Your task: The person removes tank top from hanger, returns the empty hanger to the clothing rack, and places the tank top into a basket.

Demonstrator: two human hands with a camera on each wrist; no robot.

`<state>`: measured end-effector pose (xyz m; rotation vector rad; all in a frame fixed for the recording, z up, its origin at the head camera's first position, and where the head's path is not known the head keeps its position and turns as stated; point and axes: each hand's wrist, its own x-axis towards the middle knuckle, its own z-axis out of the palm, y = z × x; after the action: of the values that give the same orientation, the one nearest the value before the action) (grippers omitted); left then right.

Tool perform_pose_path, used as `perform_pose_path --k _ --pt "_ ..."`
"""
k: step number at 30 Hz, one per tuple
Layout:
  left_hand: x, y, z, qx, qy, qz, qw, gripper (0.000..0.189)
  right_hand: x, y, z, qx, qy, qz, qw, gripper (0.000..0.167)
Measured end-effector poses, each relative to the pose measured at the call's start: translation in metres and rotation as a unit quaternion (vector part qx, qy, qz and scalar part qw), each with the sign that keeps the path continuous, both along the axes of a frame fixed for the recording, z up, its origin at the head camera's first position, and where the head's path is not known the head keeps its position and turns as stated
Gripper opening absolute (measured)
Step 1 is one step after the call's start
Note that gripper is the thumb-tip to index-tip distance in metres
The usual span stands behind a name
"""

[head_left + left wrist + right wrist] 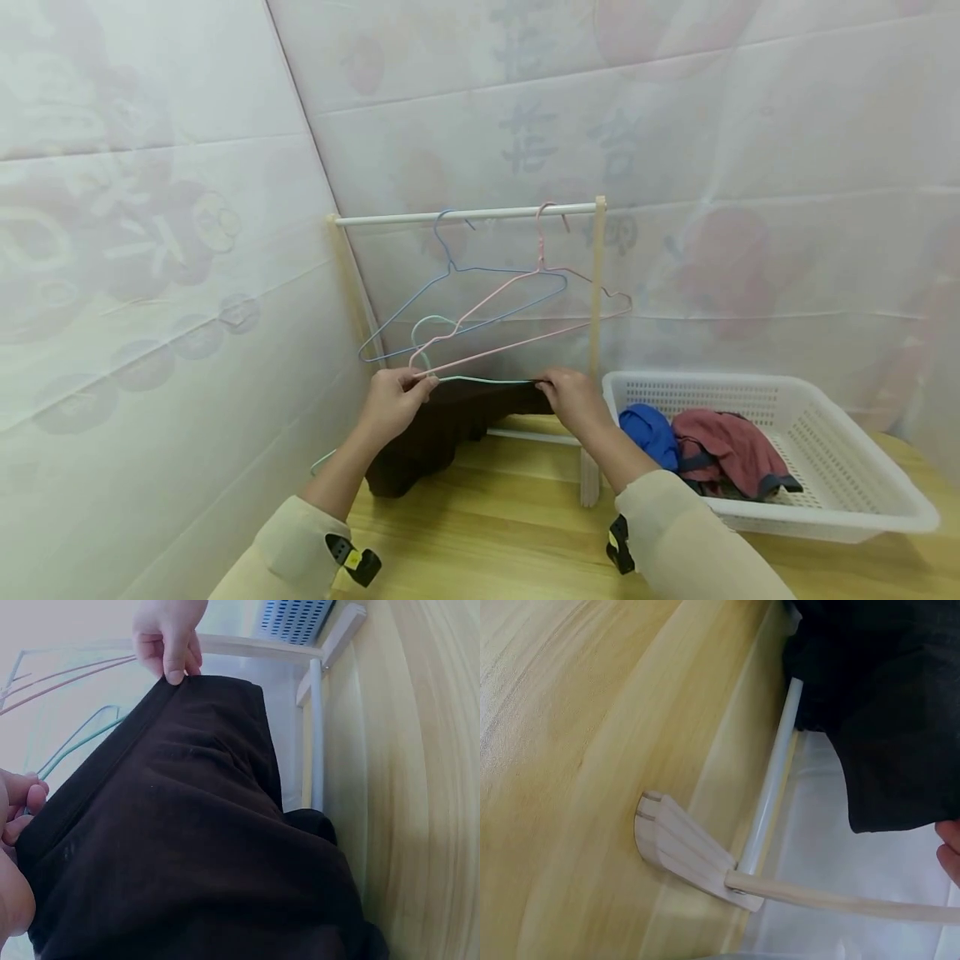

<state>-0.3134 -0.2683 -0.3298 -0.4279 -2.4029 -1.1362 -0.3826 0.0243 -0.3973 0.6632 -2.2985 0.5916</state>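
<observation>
A dark brown, nearly black garment (180,802) hangs between the two hands, its straight upper edge pulled taut; its lower part lies on the wooden table. A mint-green clothes hanger (483,381) runs along that edge, its hook upward near the left hand. My left hand (393,400) pinches the hanger near its neck, its fingers at the garment's edge. Gripping the garment's top corner between thumb and fingers, my right hand (576,402) is at the other end. Whether it also holds the hanger's tip cannot be seen. Most of the hanger is behind the cloth.
Behind the hands stands a rack with a white rail (510,213) and wooden posts. A blue hanger (405,308) and a pink hanger (517,346) hang from it. At right, a white basket (862,467) holds blue cloth (649,435) and reddish cloth (727,450).
</observation>
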Motion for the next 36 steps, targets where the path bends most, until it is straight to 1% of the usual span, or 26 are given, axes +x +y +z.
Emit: perform_pose_path --k 2,4,6,8,12,16,20,25,28,32,33,34,36 --pt "0.0 0.0 0.001 0.009 -0.001 0.009 0.9999 0.019 0.001 0.0 0.0 -0.02 -0.018 -0.005 0.9996 0.007" --pt "0.0 0.0 0.001 0.017 0.0 0.013 0.9998 0.018 0.0 0.0 0.0 -0.048 -0.048 -0.006 0.9977 0.008" --pt "-0.001 -0.001 0.0 0.021 0.005 0.015 0.9997 0.019 -0.001 0.0 -0.001 -0.084 -0.085 -0.007 0.9928 0.01" --pt "-0.002 -0.002 0.0 0.027 0.012 0.015 0.9995 0.018 -0.002 0.0 -0.001 -0.125 -0.127 -0.009 0.9839 0.011" --pt "-0.002 -0.003 0.0 0.045 0.015 0.014 0.9988 0.02 -0.001 -0.001 -0.001 -0.216 -0.186 -0.005 0.9584 0.012" --pt "-0.002 -0.004 0.0 0.058 0.012 0.011 0.9982 0.022 -0.001 -0.002 -0.004 -0.286 -0.205 -0.002 0.9358 0.011" --pt "-0.003 -0.005 0.0 0.056 0.009 0.013 0.9983 0.024 -0.001 -0.004 -0.008 -0.345 -0.222 -0.003 0.9118 0.012" --pt "-0.004 -0.005 -0.003 0.057 0.0 0.009 0.9983 0.024 -0.002 -0.006 -0.012 -0.403 -0.236 -0.008 0.8844 0.014" --pt "-0.005 -0.006 -0.003 0.067 0.0 0.005 0.9977 0.025 -0.003 -0.008 -0.014 -0.426 -0.231 -0.01 0.8744 0.015" --pt "-0.004 -0.007 -0.003 0.079 -0.001 0.001 0.9969 0.026 -0.003 -0.008 -0.016 -0.445 -0.223 -0.016 0.867 0.018" --pt "-0.004 -0.006 -0.003 0.079 -0.003 0.0 0.9969 0.027 -0.003 -0.008 -0.017 -0.451 -0.225 -0.017 0.8635 0.018" --pt "-0.004 -0.006 -0.003 0.079 -0.005 0.001 0.9969 0.027 -0.003 -0.008 -0.017 -0.46 -0.228 -0.014 0.8583 0.018" --pt "-0.004 -0.005 -0.003 0.077 -0.006 0.002 0.997 0.028 -0.002 -0.008 -0.017 -0.48 -0.238 -0.005 0.8442 0.02"
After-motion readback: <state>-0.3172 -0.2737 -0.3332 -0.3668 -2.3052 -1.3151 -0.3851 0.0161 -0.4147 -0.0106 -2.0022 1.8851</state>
